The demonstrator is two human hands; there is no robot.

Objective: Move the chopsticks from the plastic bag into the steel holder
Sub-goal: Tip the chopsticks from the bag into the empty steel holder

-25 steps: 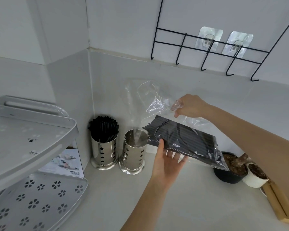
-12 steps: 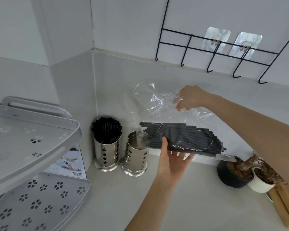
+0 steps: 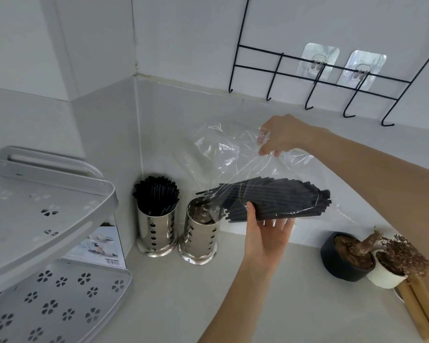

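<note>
A clear plastic bag (image 3: 223, 149) holds a bundle of black chopsticks (image 3: 278, 199), lying nearly level with their tips over the mouth of the right steel holder (image 3: 200, 233). My left hand (image 3: 265, 233) supports the bundle from below through the bag. My right hand (image 3: 280, 134) pinches the bag's upper edge and holds it up. That holder stands on the counter and looks empty. A second steel holder (image 3: 156, 231) to its left is full of black chopsticks.
A grey tiered rack (image 3: 47, 214) with flower-shaped holes fills the left. A black bowl (image 3: 342, 263) and a white pot with a dried plant (image 3: 386, 271) sit at the right, beside wooden pieces (image 3: 421, 310). A black wire hook rack (image 3: 320, 78) hangs on the wall.
The bundle in the bag has tipped from sloping down to the right to nearly level, and its left ends now reach over the right holder. My right hand has lifted the bag's edge.
</note>
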